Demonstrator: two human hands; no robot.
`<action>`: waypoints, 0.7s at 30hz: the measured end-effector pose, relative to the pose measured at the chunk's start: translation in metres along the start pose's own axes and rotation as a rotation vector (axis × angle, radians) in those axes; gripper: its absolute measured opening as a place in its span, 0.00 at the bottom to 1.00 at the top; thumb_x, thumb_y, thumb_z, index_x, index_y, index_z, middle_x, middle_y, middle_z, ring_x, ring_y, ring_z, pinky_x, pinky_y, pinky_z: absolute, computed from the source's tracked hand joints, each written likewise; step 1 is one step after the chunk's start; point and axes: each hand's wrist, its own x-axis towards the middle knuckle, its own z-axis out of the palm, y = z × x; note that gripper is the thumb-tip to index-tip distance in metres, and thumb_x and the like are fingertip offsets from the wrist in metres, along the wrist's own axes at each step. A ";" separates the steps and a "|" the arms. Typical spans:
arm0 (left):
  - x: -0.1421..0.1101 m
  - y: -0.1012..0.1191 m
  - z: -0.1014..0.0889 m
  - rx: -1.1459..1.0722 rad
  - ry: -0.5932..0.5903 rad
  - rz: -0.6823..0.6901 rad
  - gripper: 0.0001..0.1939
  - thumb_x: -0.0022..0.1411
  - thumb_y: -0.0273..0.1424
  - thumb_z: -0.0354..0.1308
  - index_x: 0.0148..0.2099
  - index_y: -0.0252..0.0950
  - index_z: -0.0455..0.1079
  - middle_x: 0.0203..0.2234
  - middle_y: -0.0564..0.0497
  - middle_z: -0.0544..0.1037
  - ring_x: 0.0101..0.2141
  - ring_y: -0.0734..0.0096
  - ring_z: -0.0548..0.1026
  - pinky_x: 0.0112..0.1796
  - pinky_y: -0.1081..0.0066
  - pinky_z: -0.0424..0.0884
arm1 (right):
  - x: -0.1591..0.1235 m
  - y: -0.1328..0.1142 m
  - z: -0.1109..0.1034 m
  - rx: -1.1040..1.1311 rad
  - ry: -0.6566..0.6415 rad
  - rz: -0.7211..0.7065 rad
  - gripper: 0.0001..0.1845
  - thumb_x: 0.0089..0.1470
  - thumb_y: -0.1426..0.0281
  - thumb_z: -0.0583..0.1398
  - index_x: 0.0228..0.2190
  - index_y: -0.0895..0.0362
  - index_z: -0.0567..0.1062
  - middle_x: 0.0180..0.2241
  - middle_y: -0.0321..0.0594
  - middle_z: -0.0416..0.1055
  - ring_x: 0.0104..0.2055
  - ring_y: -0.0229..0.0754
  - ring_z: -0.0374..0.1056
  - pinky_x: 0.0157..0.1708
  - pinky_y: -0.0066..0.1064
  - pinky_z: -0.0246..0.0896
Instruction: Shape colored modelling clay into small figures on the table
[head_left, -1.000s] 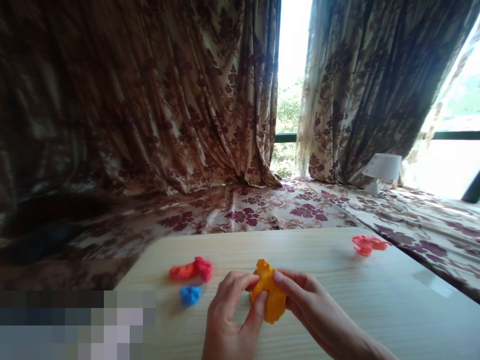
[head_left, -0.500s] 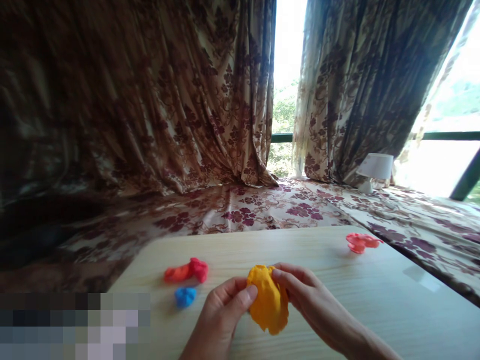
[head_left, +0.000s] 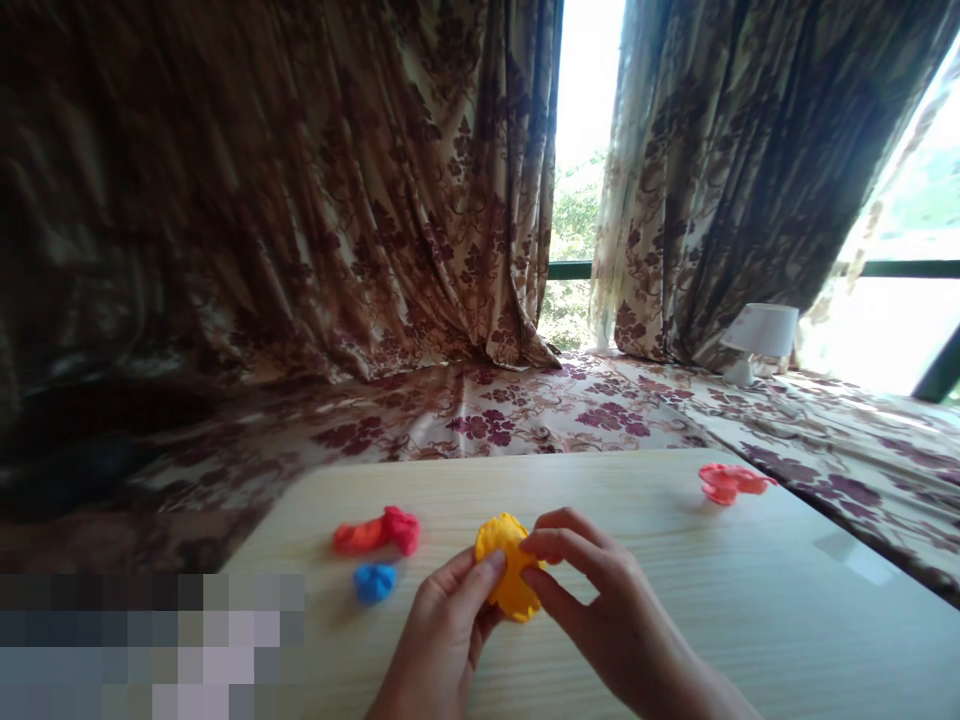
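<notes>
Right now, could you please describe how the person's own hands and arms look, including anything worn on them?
The left hand and right hand are bare, without gloves. The right forearm shows no sleeve up to the picture's edge. No ring, watch or bracelet is visible. The fingers look slim; fine nail details are too small to judge.

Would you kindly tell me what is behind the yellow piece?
Fingers of the left hand lie behind the yellow piece, and pale table shows beyond; their tips and whatever else it covers cannot be seen.
</notes>
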 end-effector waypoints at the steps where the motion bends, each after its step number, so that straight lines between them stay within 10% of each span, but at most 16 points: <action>1: 0.000 -0.001 -0.001 -0.001 0.002 -0.013 0.11 0.48 0.33 0.66 0.34 0.32 0.78 0.31 0.46 0.81 0.35 0.66 0.78 0.38 0.73 0.72 | 0.000 0.001 0.000 -0.031 0.003 -0.013 0.10 0.56 0.73 0.58 0.40 0.53 0.75 0.36 0.41 0.70 0.35 0.39 0.68 0.36 0.27 0.64; 9: 0.009 -0.012 -0.011 -0.046 -0.039 -0.057 0.13 0.47 0.34 0.67 0.36 0.33 0.78 0.32 0.45 0.82 0.35 0.64 0.78 0.39 0.70 0.72 | -0.005 0.014 0.002 -0.298 0.021 -0.227 0.14 0.59 0.76 0.52 0.43 0.52 0.73 0.37 0.43 0.70 0.36 0.42 0.67 0.34 0.31 0.64; 21: 0.009 -0.017 -0.008 -0.042 -0.137 0.021 0.17 0.47 0.37 0.67 0.40 0.34 0.78 0.37 0.44 0.81 0.42 0.58 0.75 0.43 0.68 0.69 | 0.001 0.010 0.000 -0.178 0.126 -0.186 0.07 0.57 0.75 0.56 0.37 0.53 0.71 0.34 0.38 0.69 0.33 0.37 0.67 0.33 0.26 0.65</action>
